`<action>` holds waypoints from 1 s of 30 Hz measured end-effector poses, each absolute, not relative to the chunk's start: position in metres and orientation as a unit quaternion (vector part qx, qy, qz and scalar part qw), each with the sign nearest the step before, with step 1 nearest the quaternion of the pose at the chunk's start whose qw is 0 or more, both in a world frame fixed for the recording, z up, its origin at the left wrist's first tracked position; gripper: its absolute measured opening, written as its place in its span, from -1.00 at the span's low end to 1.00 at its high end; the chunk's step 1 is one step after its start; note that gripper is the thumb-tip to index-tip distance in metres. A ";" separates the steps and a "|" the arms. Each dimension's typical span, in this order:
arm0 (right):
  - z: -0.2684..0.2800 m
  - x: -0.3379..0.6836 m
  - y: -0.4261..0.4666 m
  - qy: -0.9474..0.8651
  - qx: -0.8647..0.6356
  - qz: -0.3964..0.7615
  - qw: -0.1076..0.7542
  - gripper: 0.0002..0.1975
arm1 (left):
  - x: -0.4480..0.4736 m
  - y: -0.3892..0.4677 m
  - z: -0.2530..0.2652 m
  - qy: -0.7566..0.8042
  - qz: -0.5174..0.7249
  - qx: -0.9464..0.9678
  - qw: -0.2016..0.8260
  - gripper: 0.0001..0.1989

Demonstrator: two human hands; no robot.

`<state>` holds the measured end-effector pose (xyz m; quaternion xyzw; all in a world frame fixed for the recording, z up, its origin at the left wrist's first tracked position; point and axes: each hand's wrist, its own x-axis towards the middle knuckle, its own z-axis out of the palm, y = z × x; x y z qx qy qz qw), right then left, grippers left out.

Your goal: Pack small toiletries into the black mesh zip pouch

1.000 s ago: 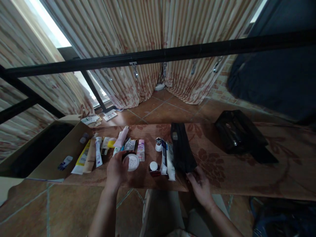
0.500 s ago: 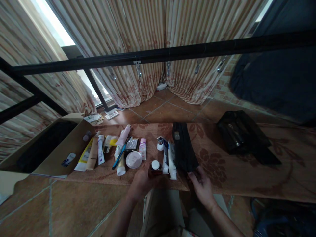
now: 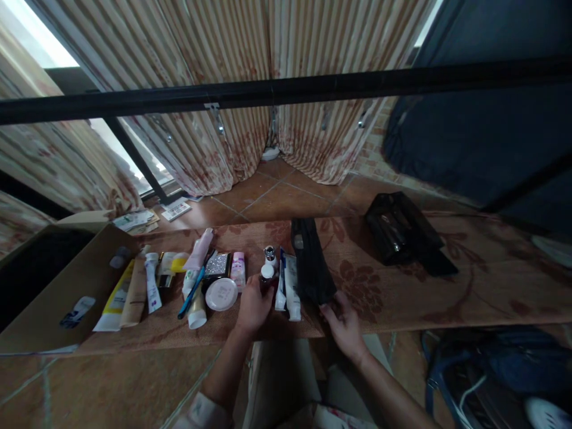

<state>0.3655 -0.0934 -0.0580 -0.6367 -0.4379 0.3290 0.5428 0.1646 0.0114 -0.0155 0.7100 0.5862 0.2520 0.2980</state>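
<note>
My left hand (image 3: 255, 305) is closed around a small dark bottle with a white cap (image 3: 267, 272), just in front of a white bottle with a silver top (image 3: 270, 255). With my right hand (image 3: 344, 326) I grip the near end of a black zip pouch (image 3: 310, 259), which lies lengthwise on the cloth. Between the bottle and the pouch lie two white tubes, one with blue (image 3: 280, 286) and one plainer (image 3: 292, 289). Left of my left hand are a round pale container (image 3: 221, 294), a glittery compact (image 3: 217, 265) and a pink-and-white tube (image 3: 238, 270).
Further left sit a blue toothbrush (image 3: 191, 300), a yellow-and-white tube (image 3: 115, 298), a beige tube (image 3: 135, 292) and an open cardboard box (image 3: 49, 304). A black mesh bag (image 3: 393, 232) stands to the right on the patterned cloth (image 3: 496, 274). A dark rail (image 3: 286, 92) crosses beyond.
My left hand has closed on the dark bottle and moved it forward, nearer the silver-topped bottle. My right hand stays at the pouch's end. The view has swung right.
</note>
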 end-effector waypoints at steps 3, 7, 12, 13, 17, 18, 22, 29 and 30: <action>-0.056 0.365 -0.093 -0.439 -0.632 0.327 0.548 -0.65 | 0.168 -0.002 -0.018 0.600 0.250 0.712 0.266 -0.73; -0.051 0.364 -0.093 -0.439 -0.628 0.326 0.554 -0.63 | 0.170 -0.014 -0.020 0.590 0.247 0.719 0.274 -0.73; -0.048 0.364 -0.093 -0.435 -0.630 0.333 0.551 -0.62 | 0.167 -0.016 -0.019 0.554 0.247 0.740 0.289 -0.70; -0.048 0.364 -0.093 -0.434 -0.629 0.336 0.550 -0.62 | 0.165 -0.016 -0.020 0.549 0.251 0.741 0.294 -0.69; -0.048 0.364 -0.094 -0.433 -0.613 0.357 0.556 -0.58 | 0.159 -0.019 -0.030 0.542 0.284 0.719 0.331 -0.69; -0.049 0.365 -0.094 -0.433 -0.609 0.361 0.558 -0.56 | 0.158 -0.021 -0.033 0.542 0.299 0.707 0.343 -0.69; -0.049 0.365 -0.093 -0.438 -0.609 0.358 0.556 -0.53 | 0.160 -0.028 -0.040 0.548 0.359 0.658 0.371 -0.65; -0.043 0.366 -0.091 -0.443 -0.615 0.352 0.549 -0.56 | 0.164 -0.032 -0.040 0.556 0.386 0.637 0.369 -0.62; -0.042 0.366 -0.091 -0.439 -0.614 0.356 0.551 -0.56 | 0.164 -0.032 -0.041 0.559 0.386 0.634 0.369 -0.62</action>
